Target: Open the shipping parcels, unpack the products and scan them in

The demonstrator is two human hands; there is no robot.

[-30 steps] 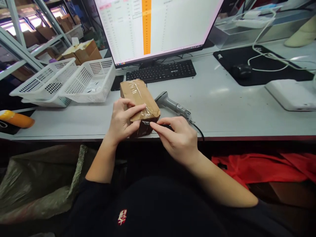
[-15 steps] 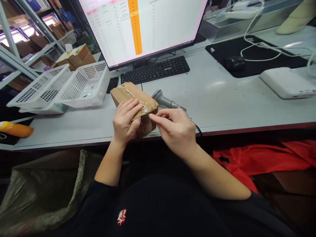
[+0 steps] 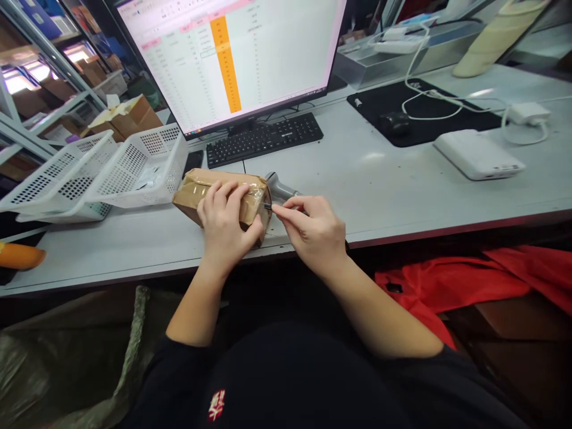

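A brown cardboard box (image 3: 196, 189) with shiny clear tape lies on the desk near its front edge. My left hand (image 3: 226, 223) rests over its top and front, fingers curled round it and thumb at its right end. My right hand (image 3: 315, 232) pinches a small dark, thin tool (image 3: 267, 206) whose tip meets the taped right end of the box; its kind is hard to make out. Behind the box and the right hand lies a grey handheld barcode scanner (image 3: 280, 188), partly hidden.
A monitor (image 3: 277, 65) and black keyboard (image 3: 263, 140) stand behind the box. White plastic baskets (image 3: 134, 173) are at left. To the right lie a mouse (image 3: 394, 123) on a black mat, a white power bank (image 3: 478, 155) and cables. A red cloth (image 3: 447, 280) hangs below the desk edge.
The box has turned so its taped end faces right, towards my right hand. My left hand has shifted its grip along with it. The camera view has swung a little to the right.
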